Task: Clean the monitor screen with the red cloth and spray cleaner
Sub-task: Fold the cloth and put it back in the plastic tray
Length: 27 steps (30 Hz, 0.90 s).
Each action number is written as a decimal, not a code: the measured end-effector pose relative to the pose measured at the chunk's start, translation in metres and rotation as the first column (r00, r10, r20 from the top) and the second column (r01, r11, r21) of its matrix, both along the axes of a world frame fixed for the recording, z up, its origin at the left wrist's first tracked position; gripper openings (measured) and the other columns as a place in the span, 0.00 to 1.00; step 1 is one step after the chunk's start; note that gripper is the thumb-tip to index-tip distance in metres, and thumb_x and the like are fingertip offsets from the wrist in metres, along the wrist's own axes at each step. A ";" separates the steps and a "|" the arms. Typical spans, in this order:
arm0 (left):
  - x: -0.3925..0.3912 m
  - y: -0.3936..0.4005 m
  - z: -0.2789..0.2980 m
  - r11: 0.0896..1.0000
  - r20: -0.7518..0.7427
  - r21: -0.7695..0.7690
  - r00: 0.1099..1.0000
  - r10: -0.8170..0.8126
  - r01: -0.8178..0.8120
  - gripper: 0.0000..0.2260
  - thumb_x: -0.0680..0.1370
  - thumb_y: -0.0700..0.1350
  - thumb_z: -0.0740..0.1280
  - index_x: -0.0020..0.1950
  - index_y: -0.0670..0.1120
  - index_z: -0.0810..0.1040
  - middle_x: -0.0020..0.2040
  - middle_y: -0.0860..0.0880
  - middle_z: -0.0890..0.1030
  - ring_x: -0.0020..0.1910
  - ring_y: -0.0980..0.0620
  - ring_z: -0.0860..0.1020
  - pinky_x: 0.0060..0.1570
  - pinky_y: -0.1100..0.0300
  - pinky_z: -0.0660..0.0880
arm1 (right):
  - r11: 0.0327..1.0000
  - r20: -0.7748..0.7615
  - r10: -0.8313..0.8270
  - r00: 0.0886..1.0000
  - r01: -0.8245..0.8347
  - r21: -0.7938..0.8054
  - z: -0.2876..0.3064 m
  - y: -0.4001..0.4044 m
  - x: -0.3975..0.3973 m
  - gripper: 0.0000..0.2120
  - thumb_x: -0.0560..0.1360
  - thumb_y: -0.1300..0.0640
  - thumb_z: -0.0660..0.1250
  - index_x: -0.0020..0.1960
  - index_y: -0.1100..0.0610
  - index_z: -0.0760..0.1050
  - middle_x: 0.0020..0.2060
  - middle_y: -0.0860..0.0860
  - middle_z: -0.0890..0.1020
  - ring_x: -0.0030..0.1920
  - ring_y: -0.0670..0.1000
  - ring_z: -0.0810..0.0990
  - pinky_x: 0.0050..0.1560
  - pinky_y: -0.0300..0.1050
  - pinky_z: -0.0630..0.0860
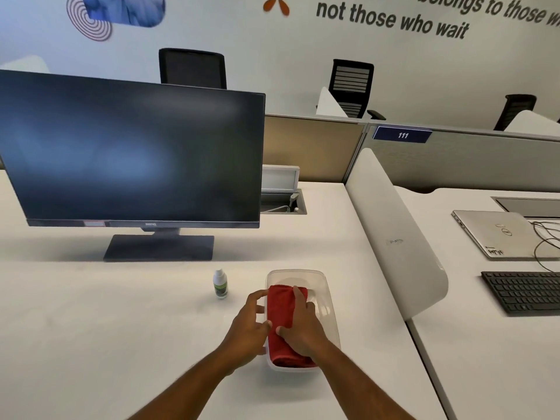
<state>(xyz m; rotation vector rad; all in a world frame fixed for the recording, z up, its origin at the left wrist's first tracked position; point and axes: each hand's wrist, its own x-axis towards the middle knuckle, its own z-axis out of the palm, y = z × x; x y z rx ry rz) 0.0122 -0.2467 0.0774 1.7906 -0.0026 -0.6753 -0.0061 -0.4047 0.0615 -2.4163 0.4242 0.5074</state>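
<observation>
A folded red cloth [281, 309] lies inside a clear plastic container [328, 301] on the white desk, near the front edge. My right hand [301, 324] lies over the cloth, with its thumb on the cloth's left side and its fingers across the top and right side. At the container's left rim, my left hand [247, 327] has its fingers curled outside the wall and its thumb at the rim. A small white spray bottle [220, 284] with a green label stands upright to the left of the container. The dark monitor [133, 153] stands on its base at the back left, switched off.
A white curved divider [394, 234] borders the desk on the right. Beyond it lie a closed silver laptop [497, 234], cables and a black keyboard [524, 292]. An open cable hatch [281, 201] sits behind the monitor's right edge. Office chairs stand behind the partition.
</observation>
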 end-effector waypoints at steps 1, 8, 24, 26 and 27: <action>-0.001 0.000 0.001 1.000 0.001 0.007 1.000 0.003 -0.003 0.24 0.82 0.44 0.65 0.69 0.67 0.61 0.70 0.51 0.71 0.61 0.46 0.78 0.42 0.52 0.84 | 1.000 0.005 -0.010 1.000 0.010 0.011 -0.002 0.001 0.000 0.50 0.79 0.50 0.73 0.85 0.48 0.38 0.77 0.57 0.64 0.69 0.58 0.78 0.66 0.49 0.78; -0.005 -0.001 0.004 0.999 0.001 0.037 1.000 0.009 -0.009 0.24 0.81 0.48 0.66 0.70 0.67 0.59 0.73 0.51 0.69 0.66 0.44 0.76 0.47 0.51 0.82 | 0.994 -0.023 0.068 0.997 -0.070 -0.088 -0.003 0.003 -0.004 0.48 0.80 0.43 0.70 0.86 0.48 0.39 0.81 0.55 0.59 0.76 0.60 0.71 0.72 0.54 0.74; -0.013 0.003 0.007 0.999 -0.013 0.041 1.000 -0.001 0.001 0.26 0.82 0.48 0.63 0.75 0.65 0.55 0.75 0.50 0.66 0.71 0.42 0.70 0.54 0.44 0.80 | 0.943 -0.033 0.143 0.989 -0.146 -0.300 0.003 0.013 -0.015 0.40 0.81 0.38 0.66 0.85 0.49 0.50 0.82 0.52 0.60 0.79 0.59 0.65 0.78 0.54 0.69; -0.014 0.004 0.007 1.000 -0.019 0.026 1.000 0.000 0.001 0.26 0.83 0.47 0.63 0.75 0.66 0.55 0.75 0.49 0.66 0.71 0.43 0.70 0.52 0.45 0.80 | 0.941 -0.043 0.187 0.981 -0.191 -0.281 0.006 0.009 -0.014 0.41 0.81 0.38 0.66 0.86 0.48 0.50 0.82 0.52 0.60 0.78 0.59 0.65 0.78 0.54 0.69; -0.014 0.005 0.008 1.000 -0.020 0.023 1.000 -0.002 0.003 0.26 0.83 0.46 0.62 0.75 0.66 0.55 0.75 0.49 0.66 0.70 0.43 0.70 0.51 0.46 0.80 | 0.941 -0.051 0.200 0.979 -0.206 -0.267 0.008 0.006 -0.015 0.41 0.81 0.38 0.66 0.86 0.48 0.50 0.82 0.52 0.60 0.78 0.59 0.65 0.77 0.54 0.69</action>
